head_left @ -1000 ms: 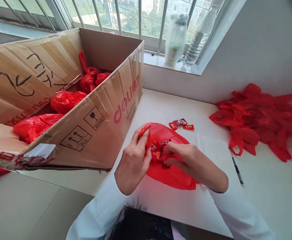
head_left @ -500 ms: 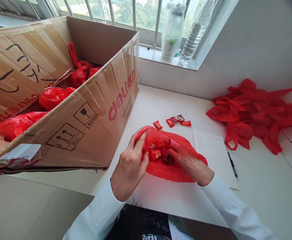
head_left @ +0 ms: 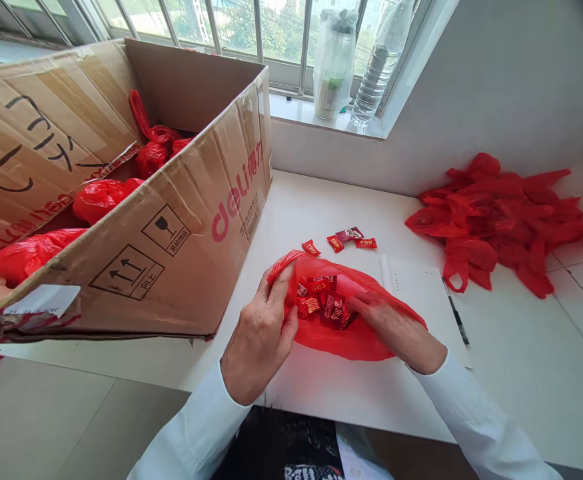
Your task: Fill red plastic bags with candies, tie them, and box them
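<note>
I log daylight from the far window [head_left: 281, 40], the outdoor view washed out. Worktop [head_left: 291, 207] bright; soft red cast just near of the red bag [head_left: 366, 283]. Right wall [head_left: 496, 80] duller, far right corner vignetted. Wide lens stretches the left box [head_left: 181, 220]. Wrapped pieces [head_left: 333, 308] reasonably sharp.

On the far windowsill [head_left: 291, 117], a clear ribbed plastic bottle [head_left: 375, 80] stands just right of a dark-lidded jar [head_left: 332, 73] wrapped in a translucent plastic bag; behind them runs a barred window [head_left: 236, 33] with greenery outside; a plain pale wall [head_left: 516, 87] fills the far right. Nearer, right of centre, a white notepad [head_left: 424, 290] lies flat on the white tabletop [head_left: 301, 200]; a black pen [head_left: 457, 313] lies along its right edge.
</note>
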Motion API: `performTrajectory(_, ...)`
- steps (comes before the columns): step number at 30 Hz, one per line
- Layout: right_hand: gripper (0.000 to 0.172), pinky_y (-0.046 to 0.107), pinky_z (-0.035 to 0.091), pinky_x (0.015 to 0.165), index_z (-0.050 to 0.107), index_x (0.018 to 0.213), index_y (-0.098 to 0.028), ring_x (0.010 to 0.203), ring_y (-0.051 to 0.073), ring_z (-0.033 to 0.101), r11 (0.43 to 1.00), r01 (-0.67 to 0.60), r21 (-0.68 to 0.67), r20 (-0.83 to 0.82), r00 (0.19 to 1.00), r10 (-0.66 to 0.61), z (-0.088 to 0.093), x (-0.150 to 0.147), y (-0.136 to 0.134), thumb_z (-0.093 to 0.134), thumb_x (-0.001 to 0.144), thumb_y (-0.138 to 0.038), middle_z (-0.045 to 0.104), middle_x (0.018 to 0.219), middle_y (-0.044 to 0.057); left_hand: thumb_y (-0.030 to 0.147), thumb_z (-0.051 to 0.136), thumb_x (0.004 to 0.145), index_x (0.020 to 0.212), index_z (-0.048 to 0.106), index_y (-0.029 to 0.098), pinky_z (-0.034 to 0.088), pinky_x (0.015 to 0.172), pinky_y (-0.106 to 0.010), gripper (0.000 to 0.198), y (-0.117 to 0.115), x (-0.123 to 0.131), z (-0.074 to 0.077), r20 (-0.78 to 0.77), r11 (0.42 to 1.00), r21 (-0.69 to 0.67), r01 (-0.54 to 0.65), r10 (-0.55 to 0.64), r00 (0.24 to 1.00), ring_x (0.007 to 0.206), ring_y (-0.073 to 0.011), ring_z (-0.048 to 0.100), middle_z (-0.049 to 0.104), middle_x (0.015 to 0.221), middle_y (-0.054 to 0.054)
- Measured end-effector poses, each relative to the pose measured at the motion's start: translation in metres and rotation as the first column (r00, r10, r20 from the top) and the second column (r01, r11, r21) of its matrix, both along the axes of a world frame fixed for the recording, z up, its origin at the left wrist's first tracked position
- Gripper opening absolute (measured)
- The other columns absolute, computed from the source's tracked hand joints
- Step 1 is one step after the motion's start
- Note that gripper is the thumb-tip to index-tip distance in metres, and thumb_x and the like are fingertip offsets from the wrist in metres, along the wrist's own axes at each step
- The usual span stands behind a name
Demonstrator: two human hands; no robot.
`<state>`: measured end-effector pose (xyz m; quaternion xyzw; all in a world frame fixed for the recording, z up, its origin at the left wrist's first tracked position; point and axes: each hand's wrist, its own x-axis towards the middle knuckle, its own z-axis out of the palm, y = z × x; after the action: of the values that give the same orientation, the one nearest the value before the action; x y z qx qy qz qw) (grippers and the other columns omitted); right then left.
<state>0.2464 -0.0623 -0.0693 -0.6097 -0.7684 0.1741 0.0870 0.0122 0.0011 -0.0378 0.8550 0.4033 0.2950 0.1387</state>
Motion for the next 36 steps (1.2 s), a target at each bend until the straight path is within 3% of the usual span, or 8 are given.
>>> performTrajectory(5, 0.042, 0.030, 0.053, 0.067, 0.056, 0.118, -0.027, 0.084, 0.017, 0.064, 0.999, 0.010, 0.034, -0.018, 1.000, -0.009, 0.016, -0.008, -0.004, 0.033, 0.090, -0.006, 0.065, 0.109, 0.005, 0.003, 0.049, 0.084, 0.143, 0.029, 0.018, 0.054, 0.092, -0.035, 0.064, 0.000, -0.003, 0.000, 0.014, 0.999, -0.033, -0.001, 0.001, 1.000, 0.112, -0.0251, 0.060, 0.047, 0.135, -0.014)
performTrajectory(8, 0.023, 0.028, 0.052, 0.070, 0.061, 0.102, -0.025, 0.082, 0.016, 0.064, 0.990, 0.039, 0.136, -0.276, 0.961, 0.000, 0.040, -0.009, -0.011, 0.042, 0.094, -0.014, 0.068, 0.096, 0.002, 0.002, 0.048, 0.084, 0.142, 0.030, 0.019, 0.052, 0.097, -0.035, 0.064, 0.000, -0.005, -0.001, 0.029, 0.998, -0.054, -0.019, 0.021, 0.999, 0.118, -0.0248, 0.057, 0.048, 0.135, -0.012)
performTrajectory(12, 0.014, 0.026, 0.053, 0.074, 0.064, 0.101, -0.024, 0.079, 0.015, 0.067, 0.918, 0.382, 0.104, -0.727, 0.659, -0.193, 0.052, 0.014, 0.000, 0.062, 0.087, -0.027, 0.070, 0.091, 0.001, 0.002, 0.048, 0.084, 0.142, 0.030, 0.024, 0.046, 0.104, -0.035, 0.064, 0.002, -0.005, 0.001, 0.055, 0.998, -0.064, -0.030, 0.034, 0.998, 0.124, -0.0224, 0.051, 0.049, 0.133, -0.008)
performTrajectory(15, 0.028, 0.026, 0.053, 0.069, 0.064, 0.097, -0.020, 0.073, 0.015, 0.067, 0.839, 0.520, -0.161, -0.860, 0.344, -0.378, 0.030, 0.046, 0.028, 0.073, 0.077, -0.037, 0.071, 0.086, 0.003, 0.002, 0.047, 0.085, 0.143, 0.028, 0.027, 0.045, 0.105, -0.032, 0.065, 0.003, -0.003, 0.003, 0.072, 0.999, -0.043, -0.028, 0.031, 0.997, 0.122, -0.0191, 0.053, 0.049, 0.134, -0.005)
performTrajectory(17, 0.036, 0.026, 0.053, 0.066, 0.063, 0.093, -0.017, 0.070, 0.015, 0.066, 0.819, 0.512, -0.260, -0.866, 0.251, -0.432, 0.006, 0.064, 0.048, 0.077, 0.071, -0.042, 0.071, 0.083, 0.005, 0.002, 0.047, 0.085, 0.143, 0.026, 0.028, 0.047, 0.103, -0.030, 0.067, 0.003, -0.002, 0.003, 0.077, 0.999, -0.031, -0.033, 0.035, 0.996, 0.118, -0.0177, 0.055, 0.049, 0.135, -0.004)
performTrajectory(20, 0.044, 0.029, 0.054, 0.066, 0.062, 0.088, -0.016, 0.068, 0.016, 0.067, 0.798, 0.499, -0.338, -0.856, 0.190, -0.481, -0.028, 0.077, 0.064, 0.081, 0.062, -0.046, 0.071, 0.080, 0.006, 0.002, 0.049, 0.084, 0.143, 0.026, 0.028, 0.048, 0.101, -0.030, 0.068, 0.003, -0.002, 0.002, 0.078, 0.999, -0.036, -0.035, 0.038, 0.996, 0.116, -0.0176, 0.056, 0.050, 0.134, -0.005)
performTrajectory(23, 0.048, 0.029, 0.054, 0.068, 0.063, 0.090, -0.015, 0.070, 0.016, 0.067, 0.780, 0.483, -0.397, -0.845, 0.139, -0.517, -0.045, 0.078, 0.062, 0.083, 0.059, -0.046, 0.072, 0.081, 0.006, 0.000, 0.050, 0.083, 0.143, 0.027, 0.026, 0.047, 0.102, -0.030, 0.069, 0.002, -0.002, 0.003, 0.080, 0.998, -0.056, -0.022, 0.026, 0.996, 0.118, -0.0184, 0.055, 0.050, 0.133, -0.006)
performTrajectory(36, 0.047, 0.022, 0.053, 0.060, 0.065, 0.087, -0.016, 0.063, 0.013, 0.066, 0.747, 0.496, -0.443, -0.842, 0.056, -0.537, -0.054, 0.075, 0.057, 0.086, 0.054, -0.042, 0.072, 0.077, 0.005, -0.001, 0.045, 0.082, 0.144, 0.028, 0.020, 0.047, 0.100, -0.028, 0.067, 0.000, -0.006, 0.012, 0.094, 0.999, -0.022, 0.031, -0.028, 0.995, 0.118, -0.0190, 0.055, 0.056, 0.115, -0.009)
